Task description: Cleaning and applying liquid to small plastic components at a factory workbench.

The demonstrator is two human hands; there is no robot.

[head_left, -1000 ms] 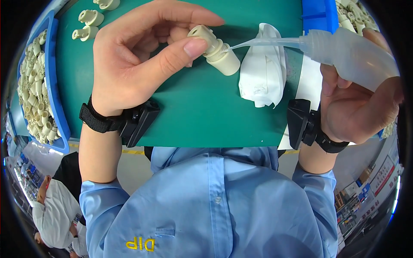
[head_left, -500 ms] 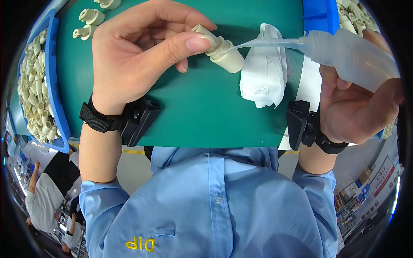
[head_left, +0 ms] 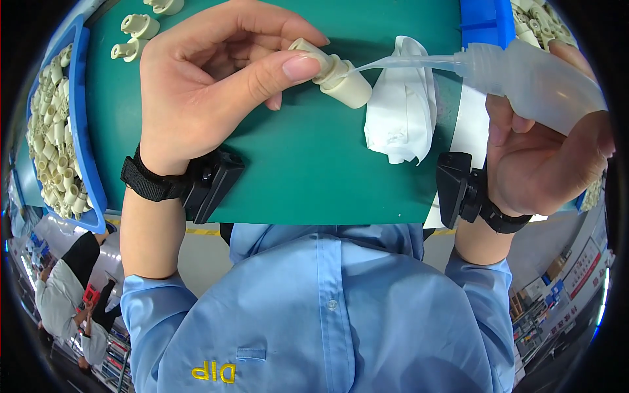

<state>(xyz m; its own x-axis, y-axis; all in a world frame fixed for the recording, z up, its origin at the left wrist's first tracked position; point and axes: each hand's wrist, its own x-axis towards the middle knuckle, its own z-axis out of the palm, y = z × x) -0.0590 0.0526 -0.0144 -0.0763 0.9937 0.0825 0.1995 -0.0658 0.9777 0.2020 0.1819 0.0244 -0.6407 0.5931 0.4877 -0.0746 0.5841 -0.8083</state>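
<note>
Between thumb and fingers, my left hand pinches a cream plastic cylindrical fitting, tilted with its wider end toward the lower right. My right hand is wrapped round a translucent squeeze bottle, held nearly level. Its thin tapered nozzle points left, and the tip is at the fitting's collar; whether they touch I cannot tell. Below the nozzle lies a crumpled white wipe on the green mat.
A blue bin of many cream fittings stands at the left. Several loose fittings sit at the upper left. Another blue bin and more cream parts are at the upper right. White paper lies under my right wrist.
The nozzle tip has shifted slightly up and to the right along the fitting's collar. The bottle has moved a little with my right hand. My left hand stays nearly still.
</note>
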